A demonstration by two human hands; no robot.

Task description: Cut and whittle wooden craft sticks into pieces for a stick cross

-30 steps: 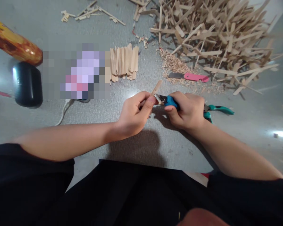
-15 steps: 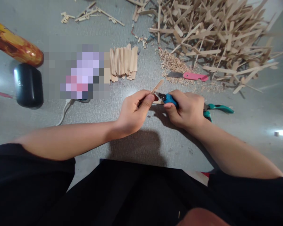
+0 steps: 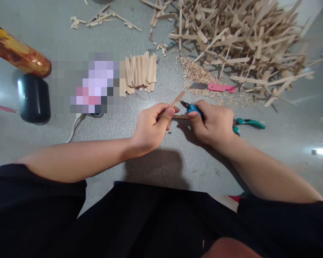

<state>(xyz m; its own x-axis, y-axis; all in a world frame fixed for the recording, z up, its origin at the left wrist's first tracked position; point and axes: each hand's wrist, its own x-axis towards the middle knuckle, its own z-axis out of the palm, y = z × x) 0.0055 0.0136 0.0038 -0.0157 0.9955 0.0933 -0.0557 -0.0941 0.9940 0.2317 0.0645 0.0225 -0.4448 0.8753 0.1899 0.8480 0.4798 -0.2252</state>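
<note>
My left hand point(image 3: 155, 125) pinches a wooden craft stick point(image 3: 177, 99) between thumb and fingers, its free end slanting up to the right. In my right hand point(image 3: 214, 121), closed around the grip, is a pair of blue-handled nippers point(image 3: 193, 108). The dark jaws point at the stick and sit just apart from it. Below the jaws another craft stick point(image 3: 181, 117) spans the space between both hands; what supports it is hidden. Green-handled pliers point(image 3: 249, 123) lie behind my right wrist, their head covered by the hand.
A large heap of craft sticks point(image 3: 239, 43) fills the back right, with wood shavings point(image 3: 196, 70) and a pink-handled blade point(image 3: 222, 87) before it. A row of sticks point(image 3: 141, 72) lies beside a blurred-out device with a white cable point(image 3: 74, 127). A black case point(image 3: 34, 98) sits left.
The nippers' jaws have drawn back slightly from the stick in my left hand, leaving a small gap. Both hands keep their grips, and the view has shifted a little.
</note>
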